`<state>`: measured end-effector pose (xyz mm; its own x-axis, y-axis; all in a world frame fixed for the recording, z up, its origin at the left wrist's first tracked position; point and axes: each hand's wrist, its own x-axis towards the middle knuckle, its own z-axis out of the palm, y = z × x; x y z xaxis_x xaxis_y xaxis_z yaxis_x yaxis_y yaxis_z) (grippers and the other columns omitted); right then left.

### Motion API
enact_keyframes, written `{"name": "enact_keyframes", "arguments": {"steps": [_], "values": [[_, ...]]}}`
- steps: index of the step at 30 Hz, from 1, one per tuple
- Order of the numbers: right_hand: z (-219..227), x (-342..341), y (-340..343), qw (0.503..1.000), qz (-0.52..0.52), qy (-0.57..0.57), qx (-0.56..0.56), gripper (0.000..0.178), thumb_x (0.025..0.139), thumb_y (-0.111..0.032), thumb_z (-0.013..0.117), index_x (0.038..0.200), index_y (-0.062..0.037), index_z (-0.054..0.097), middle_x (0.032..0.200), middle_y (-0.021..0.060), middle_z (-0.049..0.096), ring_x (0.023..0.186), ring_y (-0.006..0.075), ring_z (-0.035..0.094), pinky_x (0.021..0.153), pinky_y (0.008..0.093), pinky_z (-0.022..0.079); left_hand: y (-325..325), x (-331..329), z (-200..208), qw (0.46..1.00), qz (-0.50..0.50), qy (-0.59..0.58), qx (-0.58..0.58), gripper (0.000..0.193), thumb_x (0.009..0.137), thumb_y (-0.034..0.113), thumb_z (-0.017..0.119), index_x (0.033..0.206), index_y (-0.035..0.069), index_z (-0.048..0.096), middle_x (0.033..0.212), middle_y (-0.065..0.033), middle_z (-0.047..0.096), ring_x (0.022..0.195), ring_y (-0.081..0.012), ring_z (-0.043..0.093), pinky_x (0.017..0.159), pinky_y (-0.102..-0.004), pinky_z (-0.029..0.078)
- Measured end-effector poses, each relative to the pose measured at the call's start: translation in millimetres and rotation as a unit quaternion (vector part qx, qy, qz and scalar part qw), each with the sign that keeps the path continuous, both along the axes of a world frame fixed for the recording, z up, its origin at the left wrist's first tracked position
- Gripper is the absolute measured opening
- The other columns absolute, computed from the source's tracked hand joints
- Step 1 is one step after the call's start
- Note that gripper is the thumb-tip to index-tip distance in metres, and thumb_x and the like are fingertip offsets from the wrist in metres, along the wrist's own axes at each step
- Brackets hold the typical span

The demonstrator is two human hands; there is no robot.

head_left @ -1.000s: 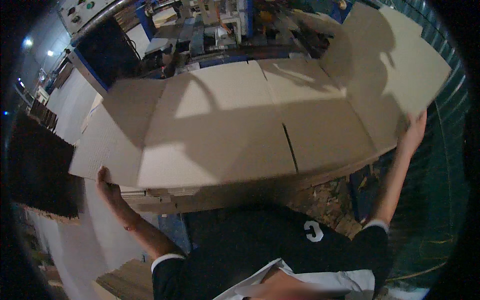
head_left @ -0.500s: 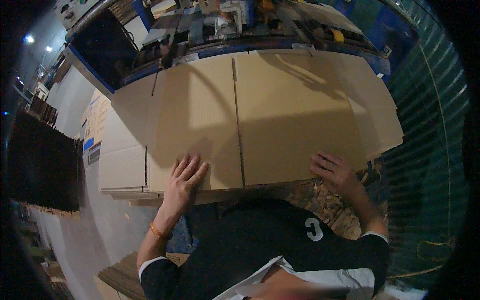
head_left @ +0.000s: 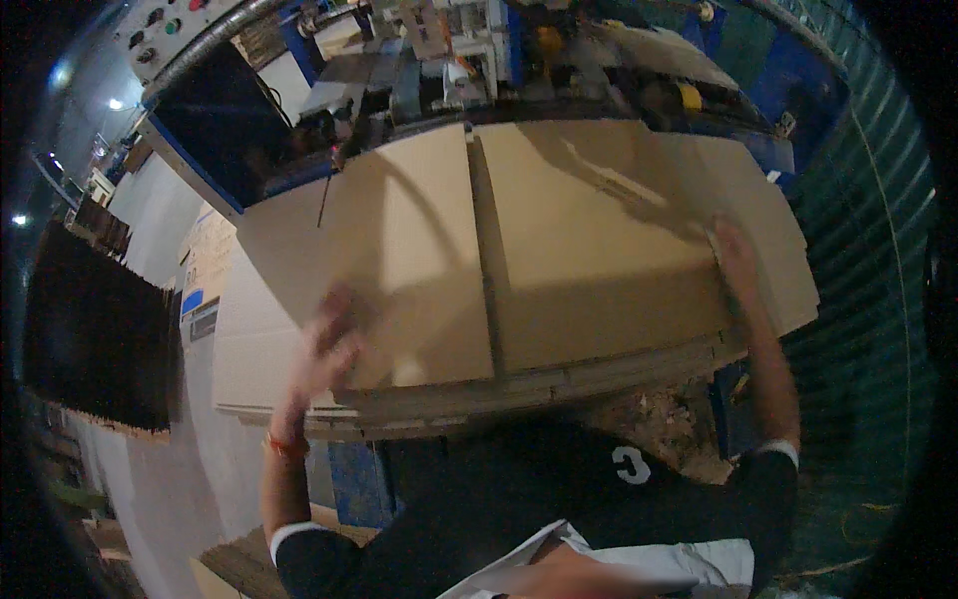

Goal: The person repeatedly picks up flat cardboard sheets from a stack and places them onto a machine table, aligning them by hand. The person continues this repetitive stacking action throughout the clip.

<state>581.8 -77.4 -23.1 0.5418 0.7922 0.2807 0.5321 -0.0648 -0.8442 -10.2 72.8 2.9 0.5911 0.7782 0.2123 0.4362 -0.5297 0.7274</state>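
A stack of flat, slotted brown cardboard sheets (head_left: 589,240) lies before me, its near edges showing several layers. My left hand (head_left: 331,344), blurred by motion, is over the left part of the top sheet near its front edge, fingers apart and nothing seen in them. Farther back, my right hand (head_left: 736,255) reaches over the right part of the stack. Its blurred fingers look stretched out along the cardboard near the right-hand crease; whether they press on it is unclear.
Behind the stack stands a blue machine (head_left: 788,100) with rollers and belts. A control panel (head_left: 165,35) with buttons sits at the far left. Dark stacked sheets (head_left: 95,329) stand left on the grey floor (head_left: 225,479). Cardboard scraps (head_left: 679,424) lie below; green corrugated sheeting (head_left: 868,299) is at right.
My right hand has moved away from me, from the sheet's front edge toward its right side. My left hand has shifted slightly left. The front layers of the stack show more, and the centre slot looks wider.
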Motion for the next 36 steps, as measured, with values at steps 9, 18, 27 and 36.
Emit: {"name": "enact_keyframes", "arguments": {"steps": [9, 18, 27, 36], "values": [[-26.4, 106.8, 91.7, 0.983, -0.055, 0.054, -0.166, 0.042, 0.089, -0.036, 0.048, 0.111, -0.0015, 0.057, 0.097, 0.0148, 0.064, 0.082, 0.0299, 0.061, 0.072, 0.0412, 0.048, 122.2, 4.3, -75.6, 0.958, 0.201, 0.16, 0.126, 0.047, 0.092, 0.028, 0.044, 0.132, 0.002, 0.04, 0.138, -0.0177, 0.037, 0.131, -0.0311, 0.03, 0.106, -0.0472, 0.016], [-50.4, 90.6, 128.8, 0.814, -0.114, -0.38, -0.424, 0.038, 0.082, -0.022, 0.051, 0.111, 0.0027, 0.053, 0.096, 0.021, 0.063, 0.085, 0.0394, 0.06, 0.075, 0.0456, 0.048, 113.3, 25.7, -58.6, 0.946, 0.232, 0.206, 0.091, 0.051, 0.094, 0.032, 0.04, 0.136, 0.005, 0.034, 0.142, -0.0131, 0.033, 0.132, -0.0309, 0.028, 0.107, -0.0512, 0.017], [18.7, -56.4, -21.2, 0.863, 0.136, -0.415, -0.255, 0.067, 0.078, -0.04, 0.06, 0.132, -0.007, 0.041, 0.143, 0.0158, 0.028, 0.134, 0.0357, 0.02, 0.108, 0.0479, 0.019, -31.9, 62.5, -3.6, 0.961, -0.002, 0.198, 0.191, 0.082, 0.075, 0.041, 0.067, 0.139, 0.007, 0.028, 0.147, -0.0163, 0.017, 0.136, -0.0365, 0.012, 0.109, -0.0519, 0.011], [13.3, -60.3, -26.6, 0.867, 0.156, -0.417, -0.223, 0.08, 0.064, -0.053, 0.068, 0.132, -0.0186, 0.045, 0.146, 0.008, 0.027, 0.135, 0.0342, 0.021, 0.106, 0.0551, 0.014, -7.5, 56.2, -8.1, 0.947, -0.04, 0.155, 0.279, 0.089, 0.07, 0.044, 0.069, 0.138, 0.003, 0.028, 0.137, -0.0161, 0.038, 0.129, -0.0337, 0.033, 0.107, -0.0493, 0.022]]}}
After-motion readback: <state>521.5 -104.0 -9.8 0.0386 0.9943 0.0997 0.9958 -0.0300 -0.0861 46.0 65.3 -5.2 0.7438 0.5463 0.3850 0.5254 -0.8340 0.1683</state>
